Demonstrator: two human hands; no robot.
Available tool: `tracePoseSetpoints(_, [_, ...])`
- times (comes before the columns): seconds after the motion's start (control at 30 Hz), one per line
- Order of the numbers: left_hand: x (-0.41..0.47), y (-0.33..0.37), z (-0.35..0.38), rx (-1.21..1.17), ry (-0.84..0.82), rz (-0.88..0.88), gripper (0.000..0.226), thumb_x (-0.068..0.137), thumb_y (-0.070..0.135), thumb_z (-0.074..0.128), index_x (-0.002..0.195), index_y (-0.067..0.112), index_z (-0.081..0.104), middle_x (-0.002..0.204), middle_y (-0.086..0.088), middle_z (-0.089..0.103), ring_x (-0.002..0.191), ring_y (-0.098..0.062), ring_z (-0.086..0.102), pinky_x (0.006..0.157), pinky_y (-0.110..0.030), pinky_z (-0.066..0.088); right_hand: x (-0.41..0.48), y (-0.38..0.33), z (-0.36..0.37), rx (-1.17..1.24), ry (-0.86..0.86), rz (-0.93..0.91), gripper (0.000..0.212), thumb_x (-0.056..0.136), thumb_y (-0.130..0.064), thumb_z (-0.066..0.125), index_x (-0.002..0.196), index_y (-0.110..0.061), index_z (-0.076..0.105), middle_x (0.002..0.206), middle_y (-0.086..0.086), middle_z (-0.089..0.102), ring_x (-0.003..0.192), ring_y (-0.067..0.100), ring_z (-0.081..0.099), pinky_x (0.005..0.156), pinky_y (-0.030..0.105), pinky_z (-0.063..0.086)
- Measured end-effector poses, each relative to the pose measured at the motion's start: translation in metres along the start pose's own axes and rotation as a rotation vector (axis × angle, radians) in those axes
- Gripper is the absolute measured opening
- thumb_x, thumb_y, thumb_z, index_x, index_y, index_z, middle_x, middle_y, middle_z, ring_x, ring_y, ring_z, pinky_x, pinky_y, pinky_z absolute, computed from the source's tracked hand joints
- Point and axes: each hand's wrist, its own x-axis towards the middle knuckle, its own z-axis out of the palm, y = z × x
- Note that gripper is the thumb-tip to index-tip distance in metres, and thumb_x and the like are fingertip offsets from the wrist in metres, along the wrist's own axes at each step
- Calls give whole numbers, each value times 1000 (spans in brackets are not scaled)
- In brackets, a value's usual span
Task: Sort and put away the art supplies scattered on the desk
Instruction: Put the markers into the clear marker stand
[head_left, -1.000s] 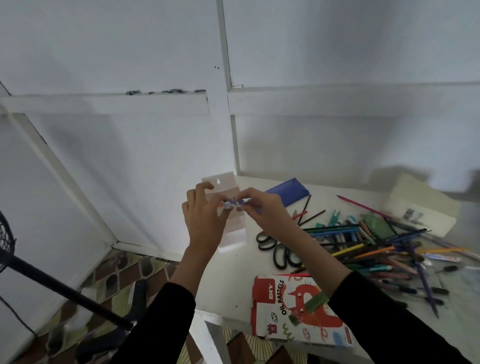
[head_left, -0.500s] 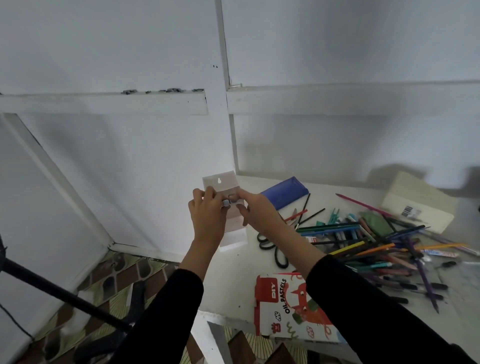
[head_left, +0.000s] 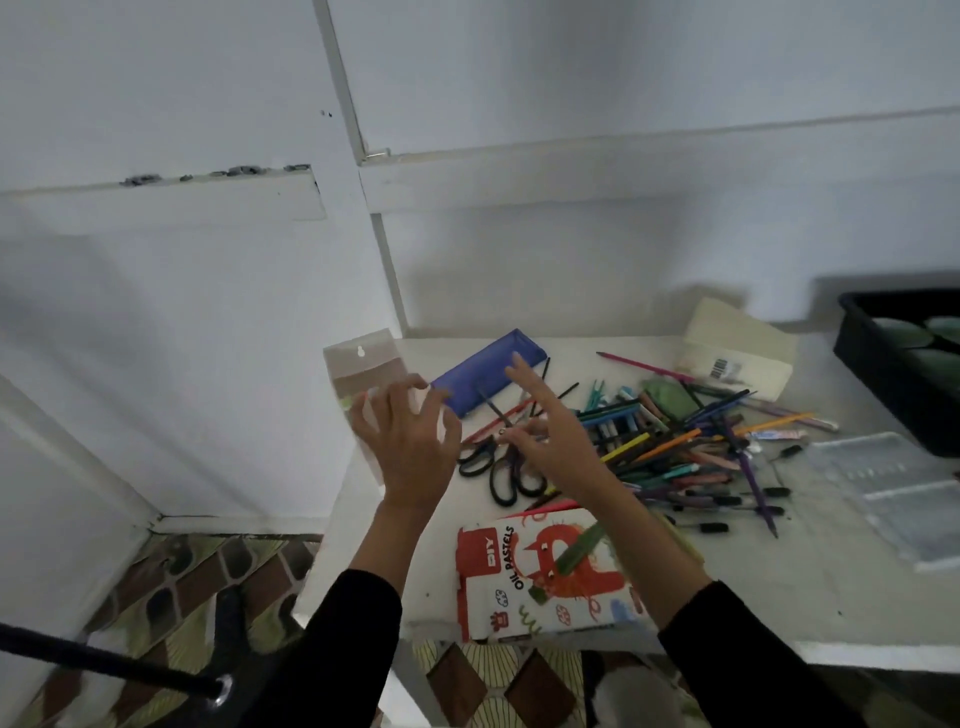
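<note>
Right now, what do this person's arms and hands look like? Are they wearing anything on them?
Both arms are covered by long black sleeves, plain and with no markings visible: the left sleeve and the right sleeve each end partway down the forearm. Below them the wrists are uncovered. The left hand and the right hand are bare, and no glove, ring or watch shows.

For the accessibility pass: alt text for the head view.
A person's left hand is against an upright clear plastic pouch at the left edge of the desk, grip unclear, while the right hand hovers open-fingered over scissors and a heap of coloured pencils. An oil pastels box lies nearer.
</note>
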Motion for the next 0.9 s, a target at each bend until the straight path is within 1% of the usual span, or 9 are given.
tracePoseSetpoints(0.07, [-5,29,8,-100,-39,64,9,77,13,60,81,15,68,101,-7,58,102,-25,47,99,-52,28,-20,11,-29,94,120,83,77,89,0,57,140,-47,24,138,-10,46,64,34,61,53,28,53])
tracePoseSetpoints(0.17, [-15,77,27,-219,-128,130,15,80,17,54,75,15,68,97,-6,61,103,-22,47,99,-50,27,-50,28,-79,124,266,193,64,91,1,54,138,-37,35,123,-13,56,73,22,67,59,28,57])
tracePoseSetpoints(0.23, [-20,105,40,-261,-186,157,14,78,17,55,73,16,67,97,-5,61,101,-22,48,98,-51,29,-67,41,-113,56,339,259,49,91,2,52,129,-29,49,112,-8,63,77,17,69,59,26,57])
tracePoseSetpoints(0.33, [-24,150,62,-299,-279,180,7,74,14,61,69,18,65,96,-4,60,98,-23,48,94,-56,34,-88,65,-165,-42,447,375,33,89,6,53,105,-20,65,94,4,70,76,4,67,59,18,53])
tracePoseSetpoints(0.43, [-24,192,78,-334,-413,180,6,69,14,64,68,20,63,99,-2,58,100,-24,46,93,-57,35,-104,87,-212,-237,475,452,30,86,4,56,93,-21,69,83,-4,70,72,1,65,63,19,51])
tracePoseSetpoints(0.57, [-25,243,103,-346,-637,206,11,67,15,72,70,23,66,103,-2,58,106,-26,47,95,-60,33,-116,112,-271,-308,486,544,28,87,5,54,94,-17,69,84,-2,69,80,4,63,69,14,47])
tracePoseSetpoints(0.67, [-29,269,116,-332,-805,201,13,67,15,75,74,24,67,108,-5,58,113,-32,48,95,-66,30,-115,131,-300,-358,461,535,29,85,7,54,93,-16,70,88,1,69,83,8,63,80,21,49])
tracePoseSetpoints(0.8, [-39,293,132,-358,-859,175,7,73,25,75,75,28,68,112,-1,55,116,-26,39,99,-65,20,-103,152,-328,-518,420,534,25,84,7,55,102,-4,69,98,5,64,86,15,57,78,14,37])
tracePoseSetpoints(0.9, [-45,305,139,-203,-931,235,8,72,35,76,76,32,70,115,1,54,116,-27,39,99,-69,14,-86,168,-341,-669,300,520,28,85,3,54,111,-2,64,112,15,61,103,28,55,89,28,38])
